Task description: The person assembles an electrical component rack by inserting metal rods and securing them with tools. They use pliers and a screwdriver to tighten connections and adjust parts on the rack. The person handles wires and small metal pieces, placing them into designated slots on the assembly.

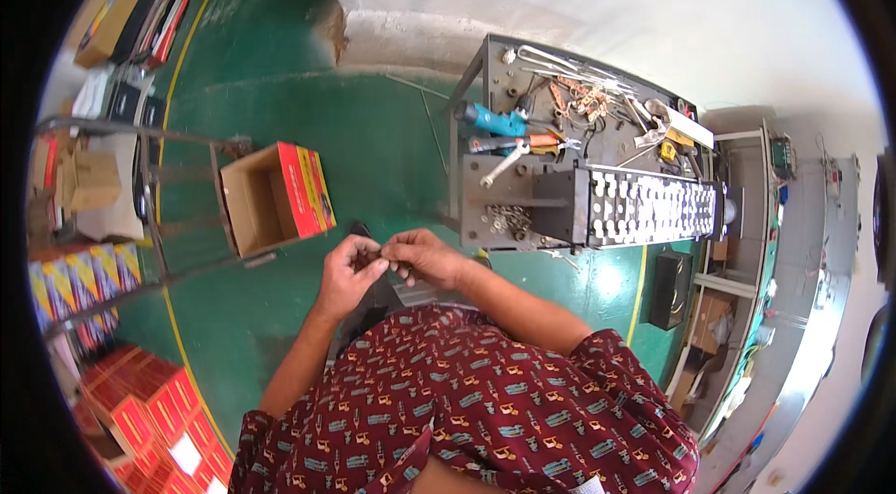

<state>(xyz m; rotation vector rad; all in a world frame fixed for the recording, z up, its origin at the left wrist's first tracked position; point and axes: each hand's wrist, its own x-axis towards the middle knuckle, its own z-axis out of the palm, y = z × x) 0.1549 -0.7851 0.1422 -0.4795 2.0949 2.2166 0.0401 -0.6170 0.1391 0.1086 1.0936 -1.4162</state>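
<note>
Toward eight o'clock, left hand (347,277) and right hand (422,258): fingers curled, fingertips meeting; whether they pinch something small, I cannot tell.
Open carton (301,190): near the hands, at their ten o'clock.
Small metal hardware (509,218): on the bench (516,186), at their two o'clock.
Wrench (505,164): same bench, also two o'clock, apart from both hands.

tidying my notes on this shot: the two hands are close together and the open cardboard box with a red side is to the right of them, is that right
Not quite: the head view shows the open cardboard box to the left. The left hand and right hand are close together.
</note>
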